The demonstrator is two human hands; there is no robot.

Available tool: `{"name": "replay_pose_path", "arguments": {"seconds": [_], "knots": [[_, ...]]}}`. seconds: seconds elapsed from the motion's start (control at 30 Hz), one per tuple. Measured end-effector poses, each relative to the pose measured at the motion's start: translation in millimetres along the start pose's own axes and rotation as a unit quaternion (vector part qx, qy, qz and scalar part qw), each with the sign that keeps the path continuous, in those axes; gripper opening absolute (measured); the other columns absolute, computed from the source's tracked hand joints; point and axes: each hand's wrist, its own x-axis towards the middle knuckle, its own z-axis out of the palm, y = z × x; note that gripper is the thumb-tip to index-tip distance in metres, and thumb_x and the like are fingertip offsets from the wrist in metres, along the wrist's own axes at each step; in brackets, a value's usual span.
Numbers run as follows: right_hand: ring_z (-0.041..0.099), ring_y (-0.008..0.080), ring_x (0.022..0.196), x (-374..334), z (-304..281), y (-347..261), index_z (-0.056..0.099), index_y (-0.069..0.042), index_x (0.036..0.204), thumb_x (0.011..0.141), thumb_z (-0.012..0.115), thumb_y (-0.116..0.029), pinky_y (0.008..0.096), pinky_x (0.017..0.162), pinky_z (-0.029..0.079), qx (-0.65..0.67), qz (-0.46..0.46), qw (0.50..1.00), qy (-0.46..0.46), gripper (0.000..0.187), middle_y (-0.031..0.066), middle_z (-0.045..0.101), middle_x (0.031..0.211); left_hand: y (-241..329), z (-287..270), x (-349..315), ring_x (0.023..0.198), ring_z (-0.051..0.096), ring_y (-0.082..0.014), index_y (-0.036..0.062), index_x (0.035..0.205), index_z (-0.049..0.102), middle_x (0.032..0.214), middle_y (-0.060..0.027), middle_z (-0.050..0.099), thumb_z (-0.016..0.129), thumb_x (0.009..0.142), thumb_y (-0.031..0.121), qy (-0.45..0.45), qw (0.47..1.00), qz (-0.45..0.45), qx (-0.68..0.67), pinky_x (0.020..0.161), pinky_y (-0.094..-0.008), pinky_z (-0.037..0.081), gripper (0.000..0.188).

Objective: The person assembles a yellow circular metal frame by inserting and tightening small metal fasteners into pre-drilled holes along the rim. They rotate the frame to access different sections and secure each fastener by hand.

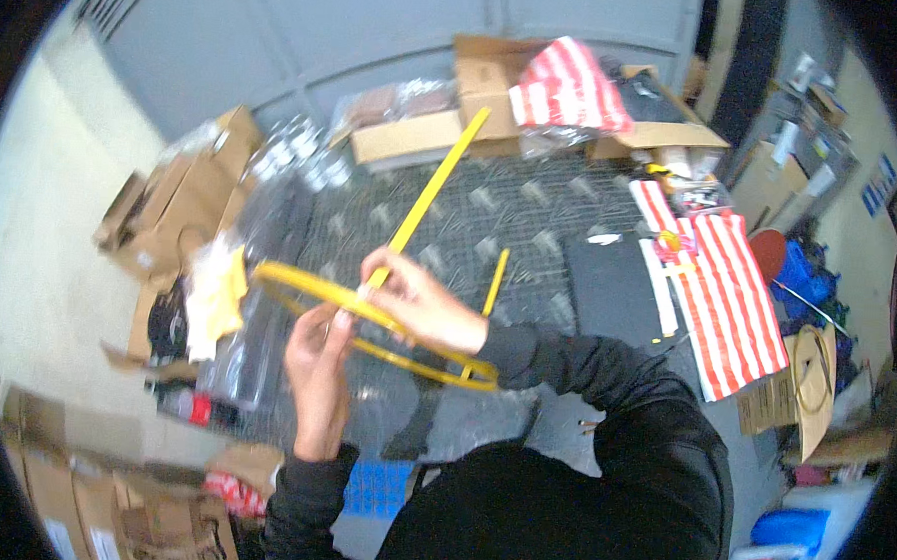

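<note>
My left hand (321, 365) pinches the near side of a thin yellow hoop (303, 282), thumb and fingers pressed together on it. Across the hoop, my right hand (422, 304) is closed on the end of a straight yellow strip (438, 184), which slants up and away over the table. The fingers of both hands almost meet at the hoop's rim, where the strip end touches or overlaps it. Exactly how the two join is hidden by the fingers. Beyond my right wrist shows another short yellow strip (497, 280); its lower end is partly covered by my hand.
The dark patterned table (542, 209) spreads beneath my hands. Red-and-white striped cloth (733, 297) lies at the right, beside a dark flat board (609, 282). Open cardboard boxes (410, 138) line the back. Clear plastic wrap (267, 302) and yellow-and-white cloths (217, 300) are at the left.
</note>
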Motion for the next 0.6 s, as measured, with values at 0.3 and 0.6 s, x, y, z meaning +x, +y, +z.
{"name": "replay_pose_path", "arguments": {"seconds": [0.3, 0.6], "knots": [[0.048, 0.0045, 0.052, -7, 7, -9, 0.049, -0.011, 0.114, 0.104, 0.06, -0.024, 0.0215, 0.044, 0.038, -0.007, -0.032, 0.999, 0.014, 0.02, -0.004, 0.05, 0.07, 12, 3, -4, 0.086, 0.058, -0.0077, 0.0062, 0.108, 0.06, 0.101, -0.0014, 0.064, 0.073, 0.096, 0.01, -0.015, 0.995, -0.025, -0.098, 0.078, -0.0241, 0.049, 0.018], [0.058, 0.005, 0.062, -3, 11, -13, 0.05, -0.013, 0.116, 0.103, 0.06, -0.021, 0.0215, 0.044, 0.043, -0.026, -0.008, 0.999, 0.024, 0.018, -0.0004, 0.059, 0.082, 16, -16, 17, 0.097, 0.067, -0.0317, 0.0029, 0.108, 0.068, 0.106, -0.0117, 0.068, 0.073, 0.073, -0.002, -0.138, 0.684, 0.584, 0.416, 0.085, -0.0414, 0.052, 0.036]]}}
